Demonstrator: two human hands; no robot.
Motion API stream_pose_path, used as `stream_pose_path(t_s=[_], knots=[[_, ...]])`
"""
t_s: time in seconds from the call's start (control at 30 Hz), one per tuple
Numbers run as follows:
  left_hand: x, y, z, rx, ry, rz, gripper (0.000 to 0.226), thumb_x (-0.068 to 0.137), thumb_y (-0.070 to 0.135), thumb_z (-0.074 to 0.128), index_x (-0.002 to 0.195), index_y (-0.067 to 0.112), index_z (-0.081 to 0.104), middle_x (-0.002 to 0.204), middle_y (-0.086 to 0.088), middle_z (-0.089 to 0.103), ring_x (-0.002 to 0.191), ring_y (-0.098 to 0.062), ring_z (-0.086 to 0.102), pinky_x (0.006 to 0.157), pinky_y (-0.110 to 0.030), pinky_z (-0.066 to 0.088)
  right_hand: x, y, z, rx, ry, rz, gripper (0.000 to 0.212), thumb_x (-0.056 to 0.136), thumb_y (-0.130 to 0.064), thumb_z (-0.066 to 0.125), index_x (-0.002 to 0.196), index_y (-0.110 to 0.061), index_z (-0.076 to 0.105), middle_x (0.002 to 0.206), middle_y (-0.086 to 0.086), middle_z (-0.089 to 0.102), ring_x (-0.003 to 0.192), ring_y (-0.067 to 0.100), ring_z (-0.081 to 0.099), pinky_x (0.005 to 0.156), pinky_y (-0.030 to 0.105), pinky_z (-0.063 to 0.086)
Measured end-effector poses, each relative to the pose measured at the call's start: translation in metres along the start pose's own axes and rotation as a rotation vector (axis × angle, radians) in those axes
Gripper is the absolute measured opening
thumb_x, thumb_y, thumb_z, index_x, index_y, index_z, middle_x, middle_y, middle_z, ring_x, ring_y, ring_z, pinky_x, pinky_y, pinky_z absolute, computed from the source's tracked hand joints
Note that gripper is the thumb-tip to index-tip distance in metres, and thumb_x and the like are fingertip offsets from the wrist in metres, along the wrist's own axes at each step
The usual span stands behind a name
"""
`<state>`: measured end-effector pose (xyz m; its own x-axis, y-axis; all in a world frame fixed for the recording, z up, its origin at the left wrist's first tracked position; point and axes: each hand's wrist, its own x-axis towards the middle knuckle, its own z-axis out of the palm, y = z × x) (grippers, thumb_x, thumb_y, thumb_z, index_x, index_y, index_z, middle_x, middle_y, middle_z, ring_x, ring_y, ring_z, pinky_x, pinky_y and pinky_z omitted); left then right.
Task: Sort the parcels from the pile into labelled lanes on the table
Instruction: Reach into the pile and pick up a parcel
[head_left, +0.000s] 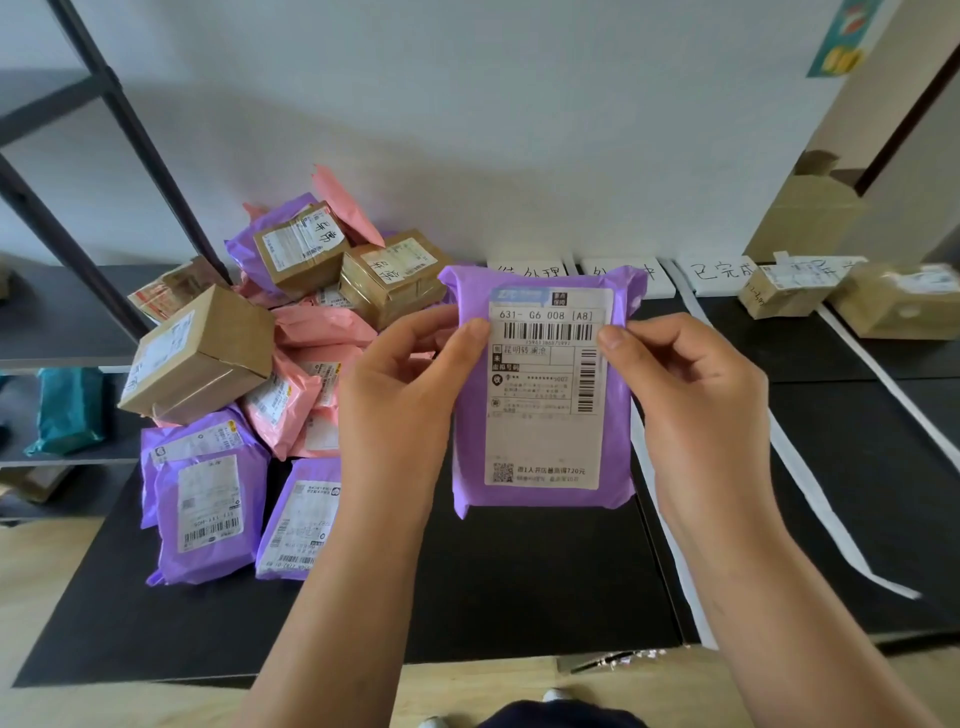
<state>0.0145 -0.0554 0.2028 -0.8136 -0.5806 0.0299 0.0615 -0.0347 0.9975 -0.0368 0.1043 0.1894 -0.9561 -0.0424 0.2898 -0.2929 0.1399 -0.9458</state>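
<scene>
Black tabletop (519, 597) fills most of the view, running from the near edge back to a white wall. At its left end lies the pile (291, 332) of unsorted parcels: purple and pink plastic mailers heaped with several brown cardboard boxes, the biggest box (197, 358) tilted on the pile's left slope. A dark metal rack (130, 119) stands beside the pile on the left, with a teal parcel (67, 410) on one of its shelves.

White tape strips (815, 499) run from back to front across the right half of the table and mark the lanes. In the far right lanes sit two taped cardboard boxes (779, 291) (898, 301), close to each other. Handwritten white cards (722, 273) stand along the wall at the heads of the lanes, partly hidden.

A purple parcel (621, 441) is held upright in the air above the middle of the table, just right of the pile and in front of the cards, clear of the surface. Its shipping label (543, 431) faces the camera, printed with barcodes and the code 631-G6 008.

Both hands grip it. The left hand (405, 395) pinches the parcel's left edge, thumb on the label and fingers behind. The right hand (691, 395) pinches the right edge the same way, thumb tip beside the top barcode.
</scene>
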Motion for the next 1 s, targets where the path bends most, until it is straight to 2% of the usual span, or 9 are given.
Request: stream_pose_path(t_s=[0.1, 0.33, 0.57, 0.7, 0.8, 0.9, 1.0], knots=[[-0.002, 0.006, 0.001, -0.011, 0.064, 0.026, 0.012, 0.086, 0.028, 0.072, 0.096, 0.023, 0.077, 0.085, 0.007, 0.076, 0.078, -0.008, 0.073, 0.067, -0.025, 0.060, -0.001, -0.003, 0.000, 0.039, 0.002, -0.007, 0.019, 0.090, -0.024, 0.066, 0.090, -0.005, 0.064, 0.089, -0.007, 0.074, 0.091, 0.009, 0.072, 0.068, 0.029, 0.060], [-0.008, 0.013, 0.003, 0.011, 0.071, 0.082, 0.016, 0.082, 0.030, 0.074, 0.093, 0.020, 0.079, 0.090, 0.004, 0.076, 0.088, -0.016, 0.072, 0.082, -0.044, 0.060, -0.001, -0.008, -0.004, 0.046, 0.010, -0.013, 0.024, 0.087, -0.032, 0.065, 0.090, -0.008, 0.064, 0.090, -0.008, 0.073, 0.092, 0.011, 0.071, 0.070, 0.030, 0.061], [-0.009, 0.013, 0.006, -0.062, 0.123, 0.026, 0.013, 0.086, 0.029, 0.073, 0.093, 0.019, 0.079, 0.085, 0.004, 0.077, 0.079, -0.015, 0.074, 0.068, -0.032, 0.060, -0.001, -0.008, -0.005, 0.123, -0.087, 0.059, 0.021, 0.087, -0.031, 0.065, 0.096, -0.012, 0.067, 0.092, -0.010, 0.075, 0.091, 0.006, 0.072, 0.068, 0.018, 0.056], [-0.005, 0.009, 0.005, -0.153, 0.172, -0.070, 0.014, 0.087, 0.030, 0.073, 0.091, 0.018, 0.078, 0.087, 0.001, 0.077, 0.081, -0.019, 0.075, 0.073, -0.039, 0.060, -0.005, -0.007, -0.003, 0.158, -0.162, 0.128, 0.031, 0.077, -0.037, 0.066, 0.102, -0.018, 0.065, 0.090, -0.014, 0.075, 0.088, 0.003, 0.072, 0.066, 0.016, 0.056], [-0.002, 0.004, 0.003, -0.209, 0.197, -0.119, 0.015, 0.087, 0.029, 0.073, 0.092, 0.015, 0.077, 0.089, -0.001, 0.077, 0.086, -0.024, 0.075, 0.076, -0.041, 0.060, -0.007, -0.005, -0.003, 0.126, -0.178, 0.170, 0.033, 0.074, -0.039, 0.067, 0.102, -0.022, 0.062, 0.087, -0.014, 0.074, 0.085, 0.003, 0.072, 0.064, 0.020, 0.058], [-0.001, 0.001, 0.001, -0.218, 0.182, -0.149, 0.013, 0.087, 0.028, 0.074, 0.091, 0.016, 0.078, 0.088, -0.001, 0.077, 0.086, -0.024, 0.075, 0.078, -0.041, 0.060, -0.008, 0.001, -0.002, 0.042, -0.199, 0.165, 0.017, 0.082, -0.029, 0.070, 0.095, -0.018, 0.066, 0.087, -0.013, 0.074, 0.085, 0.005, 0.073, 0.065, 0.021, 0.059], [0.003, -0.003, -0.002, -0.186, 0.132, -0.175, 0.013, 0.090, 0.024, 0.070, 0.095, 0.015, 0.076, 0.087, 0.000, 0.077, 0.078, -0.017, 0.074, 0.063, -0.027, 0.059, -0.008, 0.003, -0.003, -0.008, -0.186, 0.119, 0.003, 0.087, -0.020, 0.069, 0.088, -0.018, 0.067, 0.086, -0.015, 0.074, 0.085, 0.003, 0.072, 0.064, 0.018, 0.057]])
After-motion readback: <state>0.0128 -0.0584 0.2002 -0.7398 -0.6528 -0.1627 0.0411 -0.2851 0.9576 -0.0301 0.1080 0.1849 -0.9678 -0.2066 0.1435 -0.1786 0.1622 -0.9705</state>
